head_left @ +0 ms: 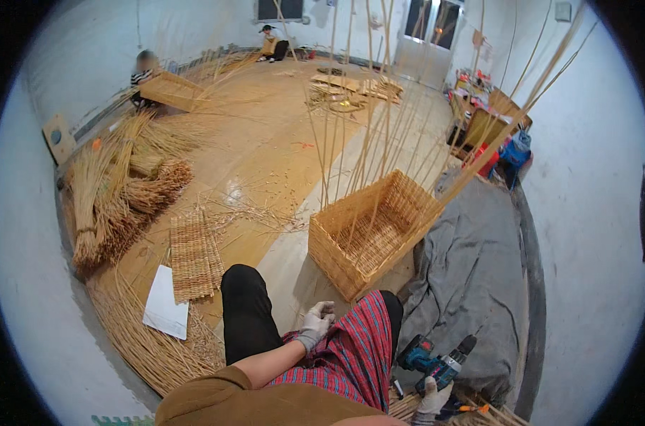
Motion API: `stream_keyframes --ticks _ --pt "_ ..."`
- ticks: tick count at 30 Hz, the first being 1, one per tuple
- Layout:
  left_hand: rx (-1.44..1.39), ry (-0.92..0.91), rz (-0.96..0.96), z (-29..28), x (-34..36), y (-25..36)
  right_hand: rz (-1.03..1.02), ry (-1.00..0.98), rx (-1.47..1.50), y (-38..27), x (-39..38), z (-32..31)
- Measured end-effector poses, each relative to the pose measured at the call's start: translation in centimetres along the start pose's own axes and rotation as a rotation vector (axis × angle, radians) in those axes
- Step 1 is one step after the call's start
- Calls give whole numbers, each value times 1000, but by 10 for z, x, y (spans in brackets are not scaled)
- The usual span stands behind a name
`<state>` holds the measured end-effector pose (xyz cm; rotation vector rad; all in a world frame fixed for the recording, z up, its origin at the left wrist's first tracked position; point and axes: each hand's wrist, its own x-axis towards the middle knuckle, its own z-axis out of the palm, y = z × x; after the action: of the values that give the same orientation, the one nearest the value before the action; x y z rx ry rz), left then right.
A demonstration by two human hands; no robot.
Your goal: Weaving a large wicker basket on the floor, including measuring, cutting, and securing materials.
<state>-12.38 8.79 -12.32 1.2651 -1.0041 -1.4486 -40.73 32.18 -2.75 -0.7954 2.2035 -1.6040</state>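
Note:
My left hand (317, 325), in a pale work glove, rests above my lap with loosely bent fingers and nothing visible in it. Down at the right, my gloved right hand (433, 399) is at the rear of a blue and black cordless drill (439, 363). Its thumb and fingers look apart; whether they touch the drill I cannot tell. The drill lies on its side on grey cloth, its bit pointing up and right. In front of my knees stands a rectangular woven wicker basket (347, 245), tilted in view, with long uncut stakes rising from its rim.
Woven panels (194, 255) and a white board (167, 304) lie left of my knee. Bundles of wicker rods (123, 206) line the left wall. Grey cloth (471, 263) covers the right floor. Two people sit farther back, each beside wickerwork. Cluttered boxes (489, 121) stand against the right wall.

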Motion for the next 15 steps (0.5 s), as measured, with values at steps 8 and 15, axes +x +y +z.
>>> stream_keyframes --ticks 8,15 --pt "-161 -357 149 18 -57 126 -318 -583 159 -150 9 26" --pt "-116 -847 146 31 -86 155 -316 -707 -299 -138 -5 52"
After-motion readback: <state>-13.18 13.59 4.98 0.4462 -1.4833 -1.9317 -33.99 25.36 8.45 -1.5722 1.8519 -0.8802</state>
